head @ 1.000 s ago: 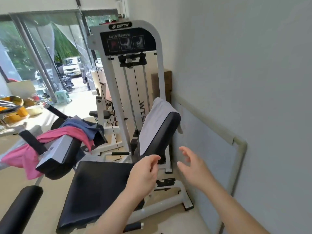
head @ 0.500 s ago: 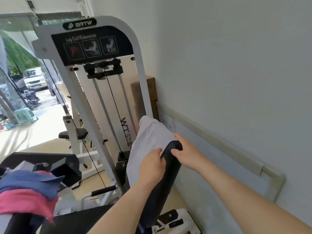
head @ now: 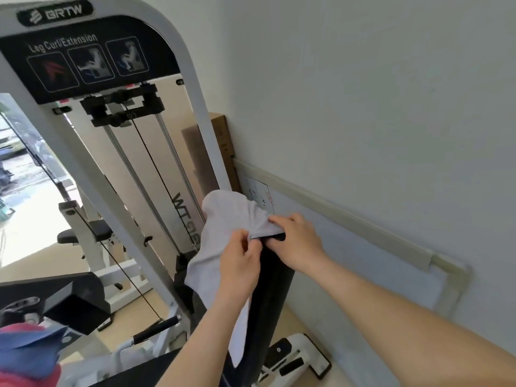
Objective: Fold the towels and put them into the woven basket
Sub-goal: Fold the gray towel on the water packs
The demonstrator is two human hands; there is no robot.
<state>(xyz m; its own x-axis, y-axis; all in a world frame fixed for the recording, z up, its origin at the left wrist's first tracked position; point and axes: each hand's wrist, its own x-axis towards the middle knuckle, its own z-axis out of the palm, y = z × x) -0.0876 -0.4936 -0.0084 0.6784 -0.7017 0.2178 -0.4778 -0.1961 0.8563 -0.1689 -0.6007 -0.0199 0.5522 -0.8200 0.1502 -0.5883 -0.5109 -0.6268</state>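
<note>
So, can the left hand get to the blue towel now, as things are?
Probably not yet: the left hand pinches the white towel on the black backrest; the blue towel lies apart, low on the left.

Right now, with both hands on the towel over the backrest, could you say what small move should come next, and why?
Probably lift the towel up and off the backrest: the left hand and right hand pinch its edge, and it drapes over the top.

A single head-worn wide-angle camera looks forward and down, close upon the white towel.
</note>
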